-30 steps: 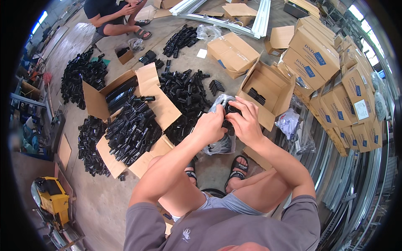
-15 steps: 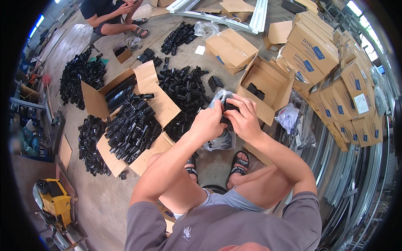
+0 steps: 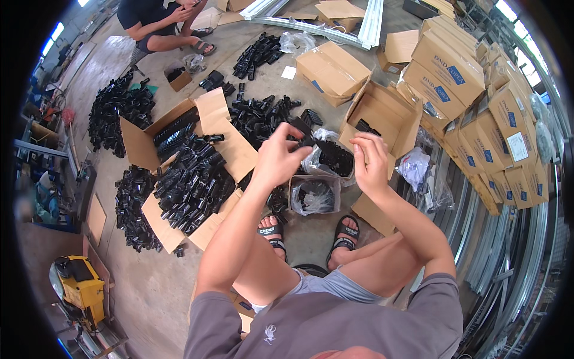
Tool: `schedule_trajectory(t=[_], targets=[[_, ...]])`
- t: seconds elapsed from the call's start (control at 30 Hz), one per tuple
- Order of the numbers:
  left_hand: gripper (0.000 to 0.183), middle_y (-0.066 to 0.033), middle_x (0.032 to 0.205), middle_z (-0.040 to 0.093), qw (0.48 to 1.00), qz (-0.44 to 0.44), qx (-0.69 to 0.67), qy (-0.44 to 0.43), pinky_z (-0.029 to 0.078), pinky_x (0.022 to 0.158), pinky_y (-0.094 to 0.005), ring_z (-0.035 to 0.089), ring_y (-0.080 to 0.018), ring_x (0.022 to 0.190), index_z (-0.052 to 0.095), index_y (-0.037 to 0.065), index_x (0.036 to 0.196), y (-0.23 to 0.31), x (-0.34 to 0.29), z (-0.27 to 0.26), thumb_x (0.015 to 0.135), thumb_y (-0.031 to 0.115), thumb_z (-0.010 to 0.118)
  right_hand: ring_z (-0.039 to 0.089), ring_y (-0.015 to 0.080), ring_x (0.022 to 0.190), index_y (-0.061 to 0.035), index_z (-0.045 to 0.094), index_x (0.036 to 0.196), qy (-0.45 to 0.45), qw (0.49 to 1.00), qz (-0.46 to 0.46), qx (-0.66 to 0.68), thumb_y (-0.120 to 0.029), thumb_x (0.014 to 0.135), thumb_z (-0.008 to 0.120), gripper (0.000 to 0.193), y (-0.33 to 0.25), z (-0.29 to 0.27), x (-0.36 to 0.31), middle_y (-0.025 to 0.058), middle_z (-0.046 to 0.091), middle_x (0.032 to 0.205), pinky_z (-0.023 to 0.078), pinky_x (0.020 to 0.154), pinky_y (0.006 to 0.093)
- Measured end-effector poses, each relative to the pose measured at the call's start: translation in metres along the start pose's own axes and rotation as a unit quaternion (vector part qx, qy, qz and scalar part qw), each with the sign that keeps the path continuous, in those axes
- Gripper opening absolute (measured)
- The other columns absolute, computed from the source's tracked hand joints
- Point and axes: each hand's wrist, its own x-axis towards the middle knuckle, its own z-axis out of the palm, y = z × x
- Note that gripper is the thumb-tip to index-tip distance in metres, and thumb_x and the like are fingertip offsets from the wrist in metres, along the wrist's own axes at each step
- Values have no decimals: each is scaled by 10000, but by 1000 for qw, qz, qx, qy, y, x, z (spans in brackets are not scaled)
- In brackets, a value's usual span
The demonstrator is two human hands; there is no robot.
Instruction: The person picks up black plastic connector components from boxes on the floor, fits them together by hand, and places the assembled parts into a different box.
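Observation:
My left hand is closed on a black plastic part, with thumb and fingers gripping its near side. To its right, my right hand is raised with the fingers loosely bent and nothing visible in them. Between and below the hands stands a small bag-lined box of small black pieces. Closer to my feet is a second small box, lined with a clear bag and holding dark contents. A loose pile of black plastic parts lies beyond my left hand.
An open carton heaped with black parts stands left, between piles on the floor. At right are an open carton, stacked cartons and metal profiles. Another person crouches at far left.
My hands have moved apart, the left one leftward with the black part. The two small boxes between them now show. The right hand has shifted right, off the part.

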Motion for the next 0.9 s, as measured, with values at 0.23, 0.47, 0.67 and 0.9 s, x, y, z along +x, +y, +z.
schedule_trajectory(t=[0.23, 0.47, 0.67, 0.9], targets=[[170, -89, 1004, 694, 902, -87, -414, 90, 542, 797, -313, 686, -190, 915, 546, 105, 1023, 5, 12, -11, 936, 194, 662, 658, 342, 1011, -46, 679, 1052, -659, 744, 109, -25, -167, 866, 610, 232, 51, 91, -91, 180, 686, 1035, 523, 853, 450], [187, -104, 1029, 691, 809, -105, -573, 81, 555, 770, -295, 677, -189, 891, 531, 81, 1060, 16, -9, 1, 979, 235, 599, 611, 373, 1148, 1, 678, 1114, -605, 703, 358, -101, -110, 801, 614, 338, 60, 194, -211, 246, 623, 1226, 508, 956, 445], [191, -124, 1118, 666, 755, -57, -651, 62, 537, 843, -305, 658, -191, 960, 535, 103, 1090, 24, -35, -18, 984, 252, 591, 599, 380, 1164, 16, 671, 1130, -571, 690, 436, -85, -95, 792, 622, 359, 40, 216, -227, 262, 616, 1225, 496, 967, 458], [170, -138, 1131, 662, 734, -43, -678, 20, 539, 862, -318, 663, -204, 977, 534, 122, 1082, 28, -34, -8, 974, 229, 609, 612, 400, 1122, -28, 700, 1070, -573, 729, 370, -59, -111, 793, 633, 296, 63, 222, -238, 253, 638, 1177, 507, 934, 463]])
